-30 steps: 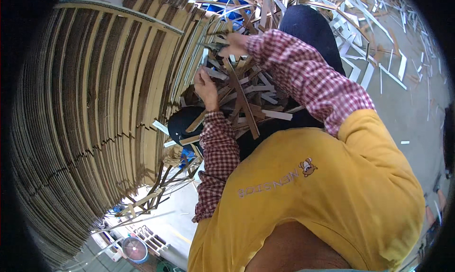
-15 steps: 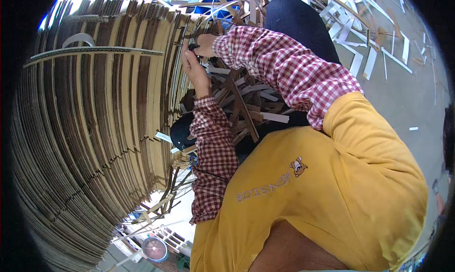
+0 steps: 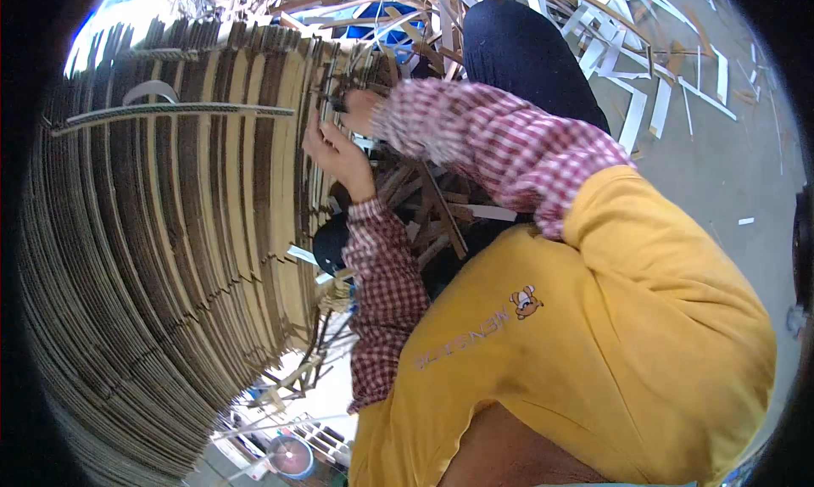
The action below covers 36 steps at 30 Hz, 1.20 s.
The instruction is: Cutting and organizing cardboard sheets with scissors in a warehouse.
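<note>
A tall stack of cardboard sheets (image 3: pixel 229 198) fills the left side, its cut edges facing me. My left hand (image 3: pixel 342 160) rests at the right side of the stack, fingers stretched toward the edges and apparently holding nothing. Just beyond it, my right hand (image 3: pixel 363 112) is closed around a small black object (image 3: pixel 337 103), whose kind I cannot make out. That object is against or very close to the sheet edges. Slight blur covers the right hand and its checked sleeve (image 3: pixel 500 143).
Cardboard offcuts (image 3: pixel 441 207) lie heaped between my legs. More strips (image 3: pixel 636 105) are scattered on the grey floor at the upper right. Something blue (image 3: pixel 381 25) shows among scraps at the top. A loose cardboard strip (image 3: pixel 178 112) juts across the stack. A round tub (image 3: pixel 290 457) stands at the bottom.
Both hands have moved slightly down in the picture, and the left has shifted left along the stack's edge. The right hand still grips the black object. The whole view has shifted a little.
</note>
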Each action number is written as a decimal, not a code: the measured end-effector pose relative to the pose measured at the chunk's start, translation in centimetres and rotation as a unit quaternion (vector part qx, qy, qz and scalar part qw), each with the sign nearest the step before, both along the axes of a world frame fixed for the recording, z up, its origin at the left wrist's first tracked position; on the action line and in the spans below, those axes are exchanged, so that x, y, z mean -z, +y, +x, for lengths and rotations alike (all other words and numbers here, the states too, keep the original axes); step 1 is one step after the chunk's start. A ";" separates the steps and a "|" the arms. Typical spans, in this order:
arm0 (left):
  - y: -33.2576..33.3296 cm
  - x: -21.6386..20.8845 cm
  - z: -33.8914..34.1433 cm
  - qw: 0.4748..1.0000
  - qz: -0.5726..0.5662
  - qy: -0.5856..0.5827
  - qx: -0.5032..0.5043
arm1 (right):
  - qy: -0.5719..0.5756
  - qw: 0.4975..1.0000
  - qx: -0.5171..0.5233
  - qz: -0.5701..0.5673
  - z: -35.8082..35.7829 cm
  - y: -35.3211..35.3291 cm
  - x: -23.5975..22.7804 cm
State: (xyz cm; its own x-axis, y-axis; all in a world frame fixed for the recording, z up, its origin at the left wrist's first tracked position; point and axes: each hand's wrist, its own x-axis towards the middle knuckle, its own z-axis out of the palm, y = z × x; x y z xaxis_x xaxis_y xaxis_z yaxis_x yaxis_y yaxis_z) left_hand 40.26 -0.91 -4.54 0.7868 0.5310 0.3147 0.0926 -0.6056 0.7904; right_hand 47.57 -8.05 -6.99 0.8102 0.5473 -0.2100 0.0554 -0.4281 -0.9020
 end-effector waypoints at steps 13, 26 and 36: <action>4.6 5.7 -3.3 0.998 -0.050 0.033 -0.028 | 0.028 0.988 -0.141 -0.049 3.8 -3.4 2.9; 3.4 5.7 -4.5 0.994 -0.099 0.042 -0.019 | 0.143 0.986 -0.010 -0.089 2.2 -5.4 3.7; 1.2 3.5 -0.6 0.994 -0.097 0.037 0.030 | 0.040 0.990 -0.138 0.005 8.4 -1.0 4.6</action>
